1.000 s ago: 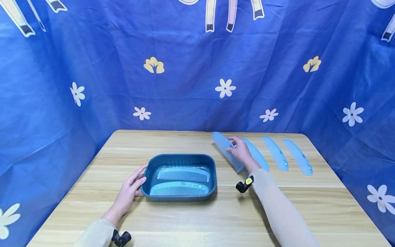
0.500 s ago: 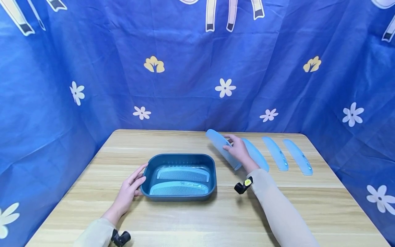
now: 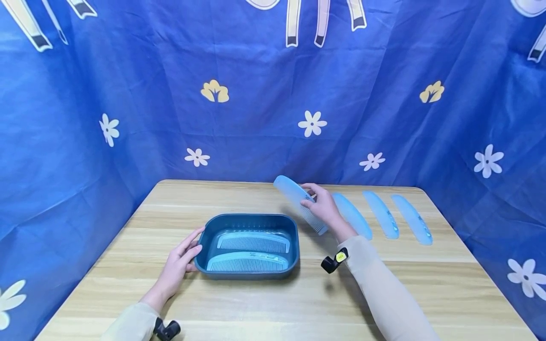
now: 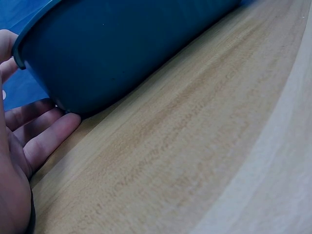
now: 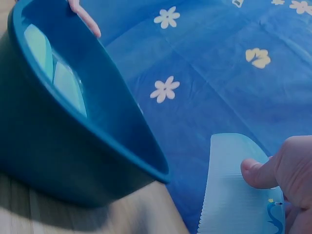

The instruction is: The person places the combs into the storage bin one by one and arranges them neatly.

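A light blue, translucent comb (image 3: 298,201) is pinched in my right hand (image 3: 323,207), held tilted above the table. In the right wrist view the thumb presses on the face of that comb (image 5: 234,185), near a printed blue figure. My left hand (image 3: 179,259) grips the left end of a dark teal plastic basin (image 3: 294,255), with a finger over the rim and others against its outer wall (image 4: 112,53). Two combs lie inside the basin, a rear comb (image 3: 253,241) and a front comb (image 3: 247,262), teeth toward me.
To the right of my right hand several more combs lie in a slanted row: a near one (image 3: 353,215), a middle one (image 3: 381,214) and a far-right one (image 3: 412,219). Wooden table (image 3: 256,312) beneath, blue patterned cloth (image 3: 264,109) around its back and sides.
My right hand has lifted its comb off the table and carried it left, toward the basin, away from the row. The left hand and the basin have stayed put.
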### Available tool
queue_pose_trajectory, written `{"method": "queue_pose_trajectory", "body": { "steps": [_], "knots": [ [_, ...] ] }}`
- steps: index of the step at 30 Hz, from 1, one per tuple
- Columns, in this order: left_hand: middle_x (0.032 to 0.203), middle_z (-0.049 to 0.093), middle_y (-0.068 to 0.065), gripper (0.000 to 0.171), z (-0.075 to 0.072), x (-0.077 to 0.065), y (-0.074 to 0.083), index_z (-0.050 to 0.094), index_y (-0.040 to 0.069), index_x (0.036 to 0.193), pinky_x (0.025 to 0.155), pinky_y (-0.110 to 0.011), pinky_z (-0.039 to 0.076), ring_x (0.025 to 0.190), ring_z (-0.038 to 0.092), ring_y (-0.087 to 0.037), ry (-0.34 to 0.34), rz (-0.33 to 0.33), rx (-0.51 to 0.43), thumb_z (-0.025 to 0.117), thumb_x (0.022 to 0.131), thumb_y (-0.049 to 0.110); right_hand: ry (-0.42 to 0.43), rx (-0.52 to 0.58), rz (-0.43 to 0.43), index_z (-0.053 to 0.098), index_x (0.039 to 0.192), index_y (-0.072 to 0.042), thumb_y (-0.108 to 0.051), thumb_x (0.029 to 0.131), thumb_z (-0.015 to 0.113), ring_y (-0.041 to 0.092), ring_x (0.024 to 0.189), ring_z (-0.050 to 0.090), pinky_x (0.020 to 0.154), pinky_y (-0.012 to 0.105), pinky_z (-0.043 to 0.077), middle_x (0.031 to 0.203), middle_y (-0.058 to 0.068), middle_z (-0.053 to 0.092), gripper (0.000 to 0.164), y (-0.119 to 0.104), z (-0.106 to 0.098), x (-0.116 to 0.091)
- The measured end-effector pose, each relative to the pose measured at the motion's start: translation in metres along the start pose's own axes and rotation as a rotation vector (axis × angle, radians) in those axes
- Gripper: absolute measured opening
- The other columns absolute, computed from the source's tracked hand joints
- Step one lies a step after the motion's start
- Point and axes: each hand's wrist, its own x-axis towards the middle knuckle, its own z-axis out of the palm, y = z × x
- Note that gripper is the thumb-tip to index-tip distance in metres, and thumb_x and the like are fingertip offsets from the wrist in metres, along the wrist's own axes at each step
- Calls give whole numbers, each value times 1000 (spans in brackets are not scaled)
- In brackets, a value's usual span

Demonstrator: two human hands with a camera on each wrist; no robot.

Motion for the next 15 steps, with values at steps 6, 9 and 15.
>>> {"method": "queue_pose_trajectory", "body": {
  "steps": [6,9,15],
  "knots": [
    [121,39,-17,41,0,-2,-1,37,30,129,59,-38,50,97,48,-25,11,-9,-1,46,88,28,7,2,-23,55,111,-19,-13,74,67,18,67,52,59,31,45,87,2,56,39,-12,4,-3],
    [121,38,-18,42,0,-3,0,35,29,130,60,-38,50,97,48,-24,5,-2,4,45,89,27,7,-6,-49,55,111,-21,-15,74,66,17,66,52,57,29,45,87,1,56,39,-17,6,-4],
    [124,37,-16,42,0,-1,2,36,32,129,60,-37,50,101,45,-25,17,-17,25,45,88,30,1,-5,-100,54,112,-20,-15,75,66,16,66,51,57,28,45,87,0,56,39,-29,8,-6]
  ]
}}
